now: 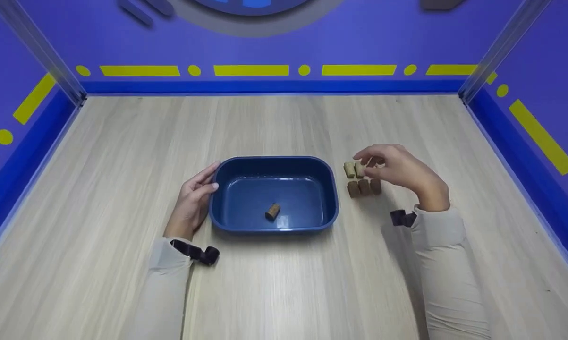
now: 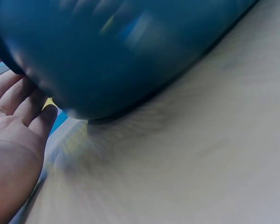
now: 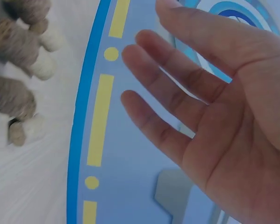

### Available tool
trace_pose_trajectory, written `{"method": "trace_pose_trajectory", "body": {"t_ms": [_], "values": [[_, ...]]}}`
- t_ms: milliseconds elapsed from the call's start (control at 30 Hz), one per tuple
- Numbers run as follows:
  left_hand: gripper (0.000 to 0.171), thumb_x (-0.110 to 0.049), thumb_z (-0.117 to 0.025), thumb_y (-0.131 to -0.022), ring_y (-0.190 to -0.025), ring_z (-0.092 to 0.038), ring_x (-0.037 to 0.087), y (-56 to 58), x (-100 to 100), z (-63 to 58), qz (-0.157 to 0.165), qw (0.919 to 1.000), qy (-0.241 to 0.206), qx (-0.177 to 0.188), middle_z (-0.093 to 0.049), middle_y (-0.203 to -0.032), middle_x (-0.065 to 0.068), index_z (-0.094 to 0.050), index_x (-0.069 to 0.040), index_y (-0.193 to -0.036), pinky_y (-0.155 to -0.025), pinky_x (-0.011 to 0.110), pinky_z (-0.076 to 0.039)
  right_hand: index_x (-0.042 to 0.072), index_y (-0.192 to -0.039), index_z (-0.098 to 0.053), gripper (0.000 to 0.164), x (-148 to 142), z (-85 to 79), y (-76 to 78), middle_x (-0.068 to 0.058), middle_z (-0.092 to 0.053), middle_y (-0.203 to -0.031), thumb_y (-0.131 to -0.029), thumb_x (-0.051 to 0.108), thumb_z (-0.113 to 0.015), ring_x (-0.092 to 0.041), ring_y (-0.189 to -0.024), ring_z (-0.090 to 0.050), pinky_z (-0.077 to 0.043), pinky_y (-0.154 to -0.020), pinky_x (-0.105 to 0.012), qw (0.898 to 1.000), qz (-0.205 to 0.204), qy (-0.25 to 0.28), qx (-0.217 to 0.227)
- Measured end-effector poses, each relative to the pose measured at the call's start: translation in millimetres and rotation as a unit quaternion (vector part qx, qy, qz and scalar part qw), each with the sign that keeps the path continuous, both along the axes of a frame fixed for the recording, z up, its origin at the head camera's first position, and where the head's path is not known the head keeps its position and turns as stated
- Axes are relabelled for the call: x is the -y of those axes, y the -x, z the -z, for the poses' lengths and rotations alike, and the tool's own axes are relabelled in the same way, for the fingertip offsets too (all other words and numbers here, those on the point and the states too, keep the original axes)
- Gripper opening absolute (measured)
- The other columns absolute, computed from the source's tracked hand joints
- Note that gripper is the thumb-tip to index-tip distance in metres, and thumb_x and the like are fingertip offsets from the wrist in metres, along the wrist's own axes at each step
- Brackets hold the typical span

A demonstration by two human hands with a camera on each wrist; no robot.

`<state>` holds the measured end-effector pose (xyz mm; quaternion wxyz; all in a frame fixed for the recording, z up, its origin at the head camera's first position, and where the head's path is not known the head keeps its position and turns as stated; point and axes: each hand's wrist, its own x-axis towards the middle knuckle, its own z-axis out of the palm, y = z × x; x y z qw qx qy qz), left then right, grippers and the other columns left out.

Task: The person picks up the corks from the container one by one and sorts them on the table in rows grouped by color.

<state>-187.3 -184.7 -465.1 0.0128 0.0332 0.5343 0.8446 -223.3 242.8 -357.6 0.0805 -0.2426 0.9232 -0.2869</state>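
A dark blue rectangular container stands on the table, with one brown cork lying inside it. My left hand is at its left end, thumb tip on the rim and fingers extended along the outer wall. In the left wrist view the fingers of that hand lie against the container's side. To the right of the container, my right hand hovers over two rows of corks, pale corks behind and brown corks in front. Its loosely bent fingers hold nothing and partly cover the pale row.
The wood-grain table is bounded by a purple-blue back wall with yellow markings. Side walls enclose it left and right. Black wrist-camera mounts stick out from both sleeves.
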Motion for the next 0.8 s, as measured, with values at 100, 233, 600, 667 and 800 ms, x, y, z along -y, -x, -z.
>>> {"method": "trace_pose_trajectory", "body": {"t_ms": [100,233,600,667,800], "values": [[0.057,0.013,-0.048,-0.084,-0.128,-0.050,0.010,0.7,0,-0.1,0.001,1.0000,-0.001,0.002,-0.052,-0.141,0.012,-0.037,0.013,-0.140,-0.103,0.019,-0.043,0.005,-0.118,-0.066,0.029,8,-5.4,1.3,-0.011,-0.070,-0.098,-0.089,0.007,-0.064,-0.021,-0.086,-0.065,-0.053,-0.073,-0.032,1.000,-0.009,0.003,-0.002],[0.058,0.014,-0.047,-0.084,-0.127,-0.050,0.009,0.2,-1,-0.6,0.001,0.9999,-0.009,0.008,-0.046,-0.145,0.016,-0.035,0.013,-0.141,-0.104,0.019,-0.042,0.007,-0.118,-0.067,0.030,22,-12.5,3.3,-0.009,-0.071,-0.097,-0.088,0.007,-0.066,-0.019,-0.084,-0.065,-0.053,-0.075,-0.032,1.000,-0.025,0.007,0.000],[0.059,0.013,-0.047,-0.084,-0.126,-0.051,0.007,-2.9,0,-0.7,0.003,1.0000,-0.002,0.007,-0.049,-0.143,0.014,-0.033,0.014,-0.142,-0.104,0.019,-0.042,0.010,-0.122,-0.065,0.036,72,-24.6,15.4,-0.010,-0.069,-0.111,-0.086,0.012,-0.070,-0.022,-0.100,-0.064,-0.053,-0.088,-0.041,0.991,-0.127,-0.027,0.040],[0.059,0.013,-0.047,-0.084,-0.124,-0.053,0.006,-2.8,0,-0.8,0.003,1.0000,-0.002,0.007,-0.054,-0.139,0.011,-0.033,0.014,-0.142,-0.102,0.019,-0.043,0.008,-0.122,-0.065,0.038,83,-25.0,18.1,-0.012,-0.069,-0.111,-0.085,0.010,-0.070,-0.023,-0.101,-0.065,-0.054,-0.088,-0.040,0.987,-0.146,-0.038,0.055],[0.059,0.014,-0.047,-0.084,-0.121,-0.055,0.006,-0.9,0,-1.3,0.003,1.0000,-0.003,0.001,-0.058,-0.135,0.009,-0.033,0.015,-0.141,-0.101,0.019,-0.044,0.008,-0.122,-0.066,0.038,103,-23.7,23.0,-0.012,-0.069,-0.109,-0.084,0.007,-0.071,-0.023,-0.101,-0.065,-0.055,-0.085,-0.036,0.982,-0.163,-0.056,0.082]]}}
